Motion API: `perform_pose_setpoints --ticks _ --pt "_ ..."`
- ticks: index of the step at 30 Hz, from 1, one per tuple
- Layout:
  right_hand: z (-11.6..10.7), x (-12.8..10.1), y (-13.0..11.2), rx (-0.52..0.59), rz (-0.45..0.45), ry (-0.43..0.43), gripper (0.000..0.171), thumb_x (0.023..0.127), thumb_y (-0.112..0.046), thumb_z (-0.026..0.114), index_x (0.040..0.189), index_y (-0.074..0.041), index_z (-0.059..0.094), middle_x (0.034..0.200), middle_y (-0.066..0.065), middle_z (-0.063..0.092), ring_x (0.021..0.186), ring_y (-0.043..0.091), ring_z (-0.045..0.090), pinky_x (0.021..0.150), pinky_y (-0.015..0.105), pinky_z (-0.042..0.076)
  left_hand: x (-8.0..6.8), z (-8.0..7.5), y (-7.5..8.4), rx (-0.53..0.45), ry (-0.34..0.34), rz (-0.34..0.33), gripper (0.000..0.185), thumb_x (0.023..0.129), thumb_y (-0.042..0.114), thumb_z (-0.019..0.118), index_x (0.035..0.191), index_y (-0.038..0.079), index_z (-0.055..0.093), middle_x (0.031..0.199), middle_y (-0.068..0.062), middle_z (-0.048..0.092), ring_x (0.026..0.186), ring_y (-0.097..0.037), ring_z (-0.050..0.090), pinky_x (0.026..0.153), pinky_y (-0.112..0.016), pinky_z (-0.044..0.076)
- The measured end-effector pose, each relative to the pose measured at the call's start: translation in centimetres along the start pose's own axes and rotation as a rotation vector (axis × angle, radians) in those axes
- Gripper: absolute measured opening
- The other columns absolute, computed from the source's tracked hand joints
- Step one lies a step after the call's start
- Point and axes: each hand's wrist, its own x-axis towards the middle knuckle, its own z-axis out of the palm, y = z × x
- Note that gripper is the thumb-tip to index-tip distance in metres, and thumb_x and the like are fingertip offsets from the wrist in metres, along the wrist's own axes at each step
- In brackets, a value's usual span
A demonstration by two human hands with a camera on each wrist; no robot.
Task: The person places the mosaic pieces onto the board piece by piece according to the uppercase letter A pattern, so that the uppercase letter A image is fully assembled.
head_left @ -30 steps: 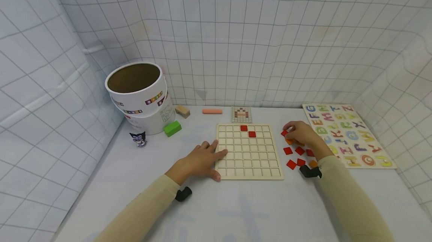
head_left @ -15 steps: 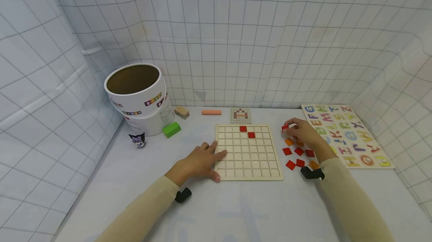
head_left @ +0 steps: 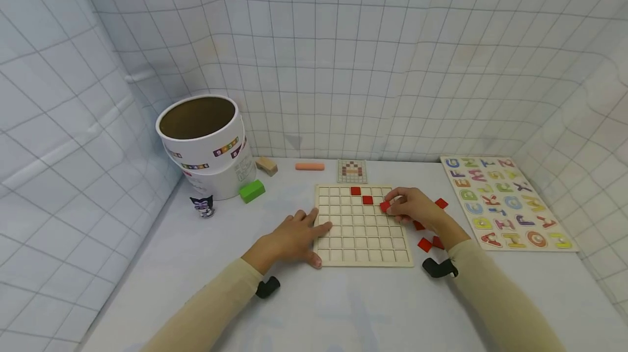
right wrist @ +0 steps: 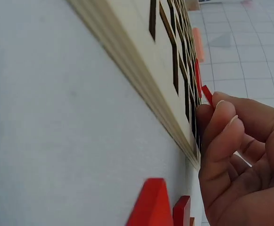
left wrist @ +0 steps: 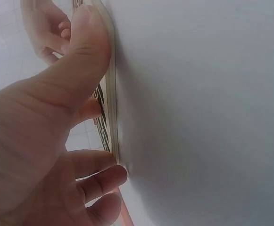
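Note:
A wooden grid board (head_left: 362, 254) lies flat on the white table, with two red tiles (head_left: 355, 190) set in its top rows. My right hand (head_left: 409, 206) reaches over the board's right part and pinches a red tile (head_left: 385, 206) just above a cell; the same red tile (right wrist: 206, 94) shows at my fingertips (right wrist: 221, 117) in the right wrist view. My left hand (head_left: 294, 232) rests flat on the board's left edge, its thumb (left wrist: 87, 42) along the board's rim (left wrist: 111, 108). Loose red tiles (head_left: 424, 244) lie right of the board.
A white cardboard tub (head_left: 203, 142) leans at the back left, with a green block (head_left: 252, 190), a wooden block (head_left: 266, 165) and a small figurine (head_left: 203, 205) near it. A pink stick (head_left: 309, 166) and a pattern card (head_left: 351, 171) lie behind the board. An alphabet puzzle (head_left: 505, 202) sits at the right.
My right hand lifted a red tile from the loose pile and carried it left over the board. My left hand stayed on the board's left edge.

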Motion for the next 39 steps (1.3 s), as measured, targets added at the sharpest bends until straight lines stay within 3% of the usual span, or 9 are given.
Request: perform_pose_setpoints --ticks 8,13,20,23,27,32,36,39 --pt "1.3 0.2 -0.4 -0.241 -0.082 0.032 0.027 0.094 -0.013 0.072 0.117 -0.002 0.064 0.083 0.009 0.058 0.06 0.016 0.054 0.057 0.027 0.046 0.2 0.3 0.1 0.024 0.0 -0.012 0.098 0.077 0.06 0.076 0.16 0.028 0.036 0.167 -0.021 0.023 0.145 -0.04 0.033 0.115 -0.058 0.032" --pt "2.1 0.2 -0.6 -0.384 -0.054 0.062 0.022 0.093 -0.015 0.072 0.114 -0.007 0.068 0.082 0.007 0.057 0.056 0.017 0.054 0.059 0.029 0.045 0.0 0.2 0.2 0.009 -0.012 -0.01 0.098 0.077 0.06 0.076 0.16 0.027 0.037 0.166 -0.021 0.023 0.144 -0.041 0.033 0.114 -0.058 0.032" --pt "2.4 0.1 -1.1 -0.506 -0.09 0.102 0.03 0.092 -0.016 0.072 0.121 -0.009 0.072 0.095 0.006 0.061 0.088 0.022 0.053 0.072 0.033 0.045 0.1 0.2 0.2 0.016 -0.005 -0.016 0.097 0.078 0.059 0.076 0.16 0.027 0.036 0.167 -0.021 0.022 0.147 -0.041 0.03 0.116 -0.058 0.03" --pt "2.4 -0.1 -1.4 -0.527 -0.072 0.094 0.035 0.092 -0.017 0.073 0.126 -0.01 0.071 0.096 0.006 0.061 0.091 0.023 0.053 0.073 0.034 0.045 0.0 0.1 0.2 0.009 -0.006 -0.018 0.097 0.078 0.059 0.076 0.16 0.027 0.035 0.167 -0.021 0.021 0.148 -0.042 0.029 0.117 -0.059 0.029" --pt "0.8 -1.0 -1.4 -0.482 -0.065 0.104 0.046 0.094 -0.02 0.073 0.138 -0.012 0.063 0.106 0.01 0.062 0.086 0.024 0.055 0.068 0.034 0.048 0.1 0.0 0.1 0.015 -0.008 -0.011 0.098 0.079 0.059 0.075 0.161 0.026 0.035 0.167 -0.022 0.021 0.148 -0.044 0.028 0.116 -0.059 0.029" --pt "-4.8 -3.7 0.0 -0.323 -0.041 0.22 0.053 0.1 -0.021 0.065 0.148 -0.006 0.05 0.126 0.021 0.058 0.084 0.029 0.058 0.068 0.033 0.051 0.0 -0.1 0.1 0.035 -0.009 -0.003 0.097 0.08 0.059 0.075 0.161 0.026 0.034 0.167 -0.023 0.021 0.148 -0.045 0.029 0.115 -0.059 0.03" --pt "-8.3 -5.1 2.2 -0.227 0.044 0.305 0.053 0.103 -0.022 0.062 0.149 0.0 0.045 0.124 0.023 0.06 0.084 0.024 0.062 0.069 0.028 0.052 0.0 -0.2 0.2 0.032 -0.008 -0.006 0.096 0.08 0.058 0.076 0.161 0.025 0.035 0.166 -0.023 0.022 0.148 -0.045 0.029 0.116 -0.059 0.03" --pt "-9.3 -5.4 3.4 -0.165 0.116 0.297 0.055 0.104 -0.024 0.061 0.149 0.001 0.043 0.122 0.021 0.061 0.079 0.02 0.063 0.068 0.027 0.053 0.1 -0.1 0.2 0.03 -0.012 -0.001 0.096 0.08 0.058 0.076 0.161 0.025 0.035 0.166 -0.023 0.022 0.148 -0.044 0.029 0.115 -0.059 0.03"
